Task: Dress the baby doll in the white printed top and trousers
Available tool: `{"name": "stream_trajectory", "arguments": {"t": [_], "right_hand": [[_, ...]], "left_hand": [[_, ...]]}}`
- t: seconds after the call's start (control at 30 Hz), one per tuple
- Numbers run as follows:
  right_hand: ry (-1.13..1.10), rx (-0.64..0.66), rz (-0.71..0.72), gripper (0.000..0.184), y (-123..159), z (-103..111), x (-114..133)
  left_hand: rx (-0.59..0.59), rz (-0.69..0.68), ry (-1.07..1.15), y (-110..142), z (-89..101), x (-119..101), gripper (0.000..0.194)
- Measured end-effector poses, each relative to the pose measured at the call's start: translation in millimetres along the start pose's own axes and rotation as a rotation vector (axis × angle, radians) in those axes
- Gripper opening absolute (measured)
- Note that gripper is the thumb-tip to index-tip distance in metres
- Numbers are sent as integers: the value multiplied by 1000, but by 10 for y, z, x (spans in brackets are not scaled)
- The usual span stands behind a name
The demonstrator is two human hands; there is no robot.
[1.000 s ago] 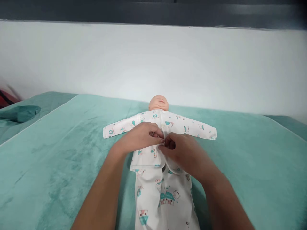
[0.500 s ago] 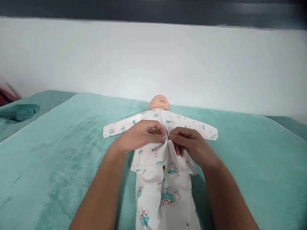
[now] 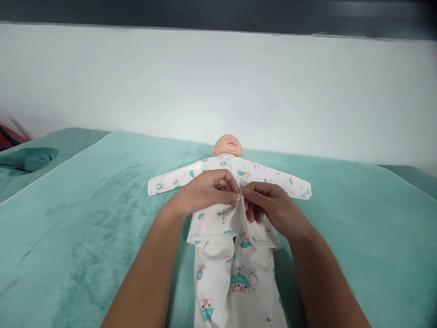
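A baby doll (image 3: 228, 145) lies on its back, dressed in a white printed baby shirt (image 3: 213, 225) and matching trousers (image 3: 215, 278). Its sleeves stretch out to both sides. At the front opening of the shirt, my left hand (image 3: 213, 191) pinches the edge beside a small pale button (image 3: 238, 197). My right hand (image 3: 268, 202) is closed on the opposite front edge, thumb and forefinger together just right of the button. Both hands nearly meet over the doll's middle. The fingertips partly cover the button and the cloth around it.
A green plush cover (image 3: 85, 218) spreads under the doll. Behind it rises a white wall (image 3: 218, 86) with a dark band (image 3: 218, 16) along the top. At the far left are a bunched fold of green cloth (image 3: 30, 159) and a red object (image 3: 10, 139).
The button now shows more plainly between my fingertips, and the shirt's front edge has shifted slightly. Both hands stay almost in place.
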State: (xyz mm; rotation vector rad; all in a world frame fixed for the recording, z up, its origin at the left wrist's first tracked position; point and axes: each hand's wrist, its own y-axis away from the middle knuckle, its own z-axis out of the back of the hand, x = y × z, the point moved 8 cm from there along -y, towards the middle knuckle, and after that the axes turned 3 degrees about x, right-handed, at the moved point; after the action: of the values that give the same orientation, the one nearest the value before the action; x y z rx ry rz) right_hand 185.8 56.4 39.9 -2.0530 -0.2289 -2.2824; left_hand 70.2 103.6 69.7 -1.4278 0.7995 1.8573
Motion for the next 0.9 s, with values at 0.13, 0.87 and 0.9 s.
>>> {"name": "stream_trajectory", "arguments": {"t": [0.13, 0.87, 0.9], "right_hand": [[-9, 16, -10, 39, 1, 1, -15], [38, 58, -21, 20, 16, -69, -4], [30, 61, -17, 20, 15, -69, 2]], "left_hand": [[15, 4, -12, -8, -19, 1, 7], [42, -27, -66, -34, -64, 9, 8], [57, -38, -27, -37, -67, 10, 9]]}}
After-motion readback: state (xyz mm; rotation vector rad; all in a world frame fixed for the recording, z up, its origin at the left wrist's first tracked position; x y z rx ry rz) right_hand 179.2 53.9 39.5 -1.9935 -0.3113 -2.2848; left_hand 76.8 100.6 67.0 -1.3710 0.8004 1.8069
